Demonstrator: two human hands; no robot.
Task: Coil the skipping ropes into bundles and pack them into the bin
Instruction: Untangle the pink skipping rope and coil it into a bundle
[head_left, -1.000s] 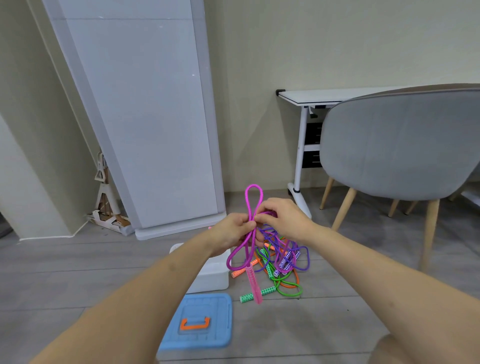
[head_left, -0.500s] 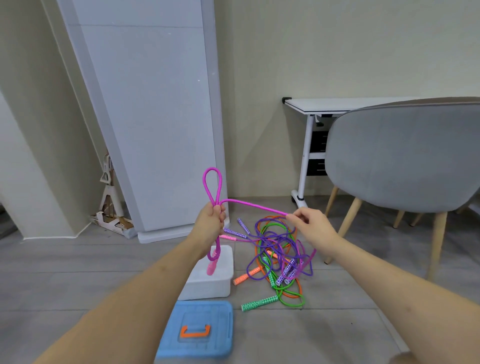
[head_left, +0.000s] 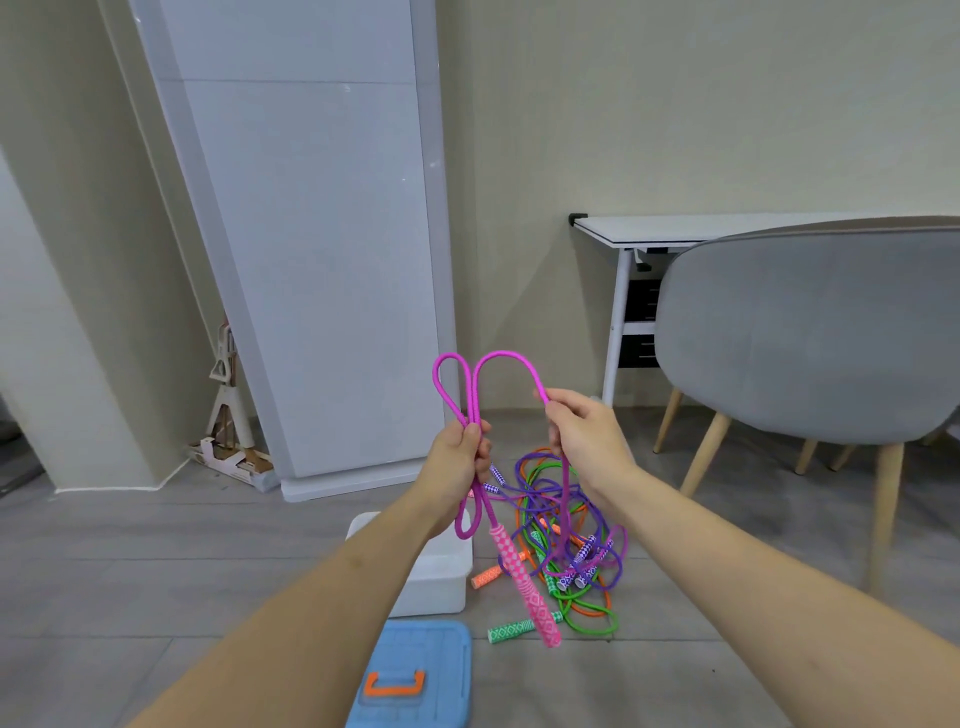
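The left hand (head_left: 457, 457) clamps the gathered loops of the pink skipping rope (head_left: 470, 387) above the white bin (head_left: 441, 577); the right hand (head_left: 582, 431) pinches the next length. Mid-coil, I'd say: that arc must fold into the left fist.

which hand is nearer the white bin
Left. The left hand is just above and beside the white bin; the right hand is farther right, over the rope pile.

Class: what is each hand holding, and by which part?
Both hold the pink rope by its cord: left hand pinches gathered loops, right hand grips the next stretch. Its handle dangles free.
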